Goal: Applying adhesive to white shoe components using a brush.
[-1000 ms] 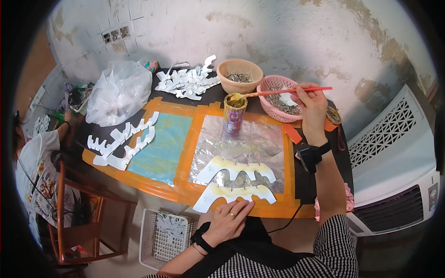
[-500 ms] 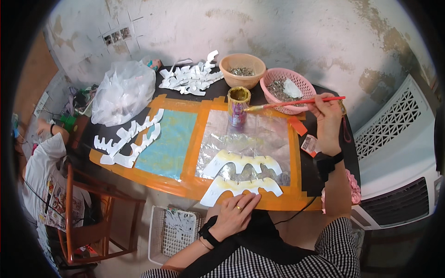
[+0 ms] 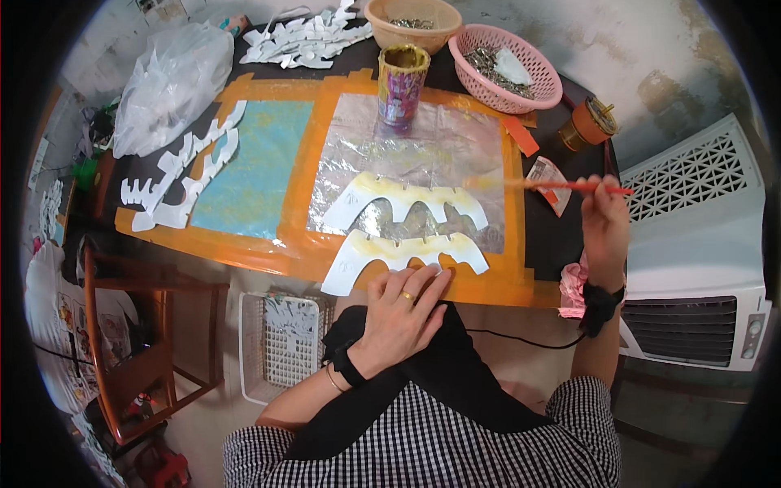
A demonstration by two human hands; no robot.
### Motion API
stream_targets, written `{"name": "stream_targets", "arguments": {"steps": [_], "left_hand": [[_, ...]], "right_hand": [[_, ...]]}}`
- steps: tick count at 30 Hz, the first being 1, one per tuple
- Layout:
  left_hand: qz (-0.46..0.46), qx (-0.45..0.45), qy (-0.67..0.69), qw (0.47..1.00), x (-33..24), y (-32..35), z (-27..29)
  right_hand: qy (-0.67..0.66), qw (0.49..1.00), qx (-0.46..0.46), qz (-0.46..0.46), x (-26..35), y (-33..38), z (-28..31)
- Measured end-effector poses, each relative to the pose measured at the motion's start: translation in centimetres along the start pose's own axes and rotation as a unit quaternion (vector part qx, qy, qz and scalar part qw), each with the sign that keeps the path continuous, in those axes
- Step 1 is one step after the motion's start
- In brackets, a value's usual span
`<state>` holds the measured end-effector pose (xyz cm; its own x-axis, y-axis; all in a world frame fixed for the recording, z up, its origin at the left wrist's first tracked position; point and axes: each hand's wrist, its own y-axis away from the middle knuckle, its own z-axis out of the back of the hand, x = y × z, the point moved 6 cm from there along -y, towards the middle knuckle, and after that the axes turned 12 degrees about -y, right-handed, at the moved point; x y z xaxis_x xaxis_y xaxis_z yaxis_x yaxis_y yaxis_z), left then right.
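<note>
At the lower centre of the frame the left hand (image 3: 404, 307) lies flat, fingers spread, pressing on the lower edge of the nearer white scalloped paper cut-out (image 3: 404, 254), which sits on the orange-taped work board (image 3: 496, 286). A second cut-out of the same shape (image 3: 404, 200) lies just above it on the crinkled clear plastic sheet (image 3: 431, 138), both smeared yellow along their upper edges.

At the right of the frame the right hand (image 3: 604, 224) pinches the end of a thin red-handled brush (image 3: 569, 187), fingers closed narrowly on the handle. A second ago that brush reached up to the rim of the patterned tin of yellow paste (image 3: 400, 85) in the upper centre; now it is drawn back and its blurred tip hovers over the right end of the farther cut-out, so the brush seems freshly loaded.

Farther up stand a pink plastic basket of metal clips (image 3: 508, 77) and a tan bowl (image 3: 412, 20); a white plastic bag (image 3: 171, 81) fills the upper left.
</note>
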<state>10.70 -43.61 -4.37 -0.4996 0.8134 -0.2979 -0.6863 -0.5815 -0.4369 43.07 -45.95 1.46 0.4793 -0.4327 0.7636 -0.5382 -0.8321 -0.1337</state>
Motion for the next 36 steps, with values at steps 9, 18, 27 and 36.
{"name": "stream_targets", "arguments": {"steps": [9, 18, 27, 36], "left_hand": [[-0.003, -0.027, -0.014, 1.000, -1.2, 0.3, -1.0], [-0.011, -0.065, -0.054, 0.996, 1.0, 2.3, -0.6], [0.016, -0.061, -0.052, 0.997, 1.2, 1.8, -0.5], [0.011, -0.051, -0.063, 0.997, 1.3, 1.9, -0.7]], "right_hand": [[0.125, 0.985, -0.073, -0.091, -2.6, 4.8, 4.4], [0.142, 0.986, -0.048, -0.076, -3.0, 4.1, 4.1], [0.148, 0.986, -0.024, -0.072, -2.8, 4.5, 5.2], [0.154, 0.985, -0.028, -0.071, -3.7, 4.0, 3.1]]}}
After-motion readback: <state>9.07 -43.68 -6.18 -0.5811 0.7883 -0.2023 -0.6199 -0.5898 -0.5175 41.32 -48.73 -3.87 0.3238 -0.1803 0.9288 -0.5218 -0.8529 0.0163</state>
